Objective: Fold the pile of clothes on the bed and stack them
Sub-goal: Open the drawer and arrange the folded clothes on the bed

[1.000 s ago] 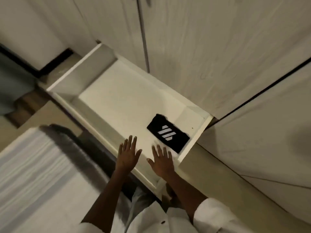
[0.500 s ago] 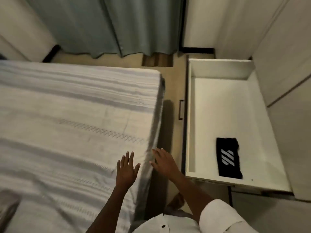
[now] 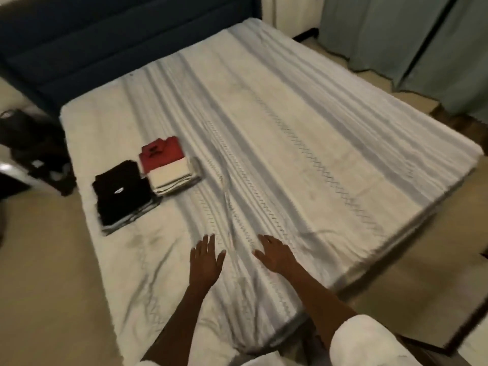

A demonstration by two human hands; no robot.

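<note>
Two stacks of folded clothes sit on the left side of the bed (image 3: pixel 290 133). One stack (image 3: pixel 124 192) has a black garment on top. The stack beside it (image 3: pixel 171 173) shows a cream garment on top, with a red folded shirt (image 3: pixel 161 154) behind it. My left hand (image 3: pixel 206 257) and my right hand (image 3: pixel 276 253) are stretched out over the striped sheet near the bed's foot, fingers spread and holding nothing. Both hands are well to the right of and nearer than the stacks.
A dark blue headboard (image 3: pixel 105 40) stands at the far end. Dark bags (image 3: pixel 34 149) lie on the floor left of the bed. Teal curtains (image 3: pixel 412 43) hang at the right. Beige floor surrounds the bed.
The view has swung from the open drawer with a black garment in it to the bed. My hands stay spread and hold nothing.
</note>
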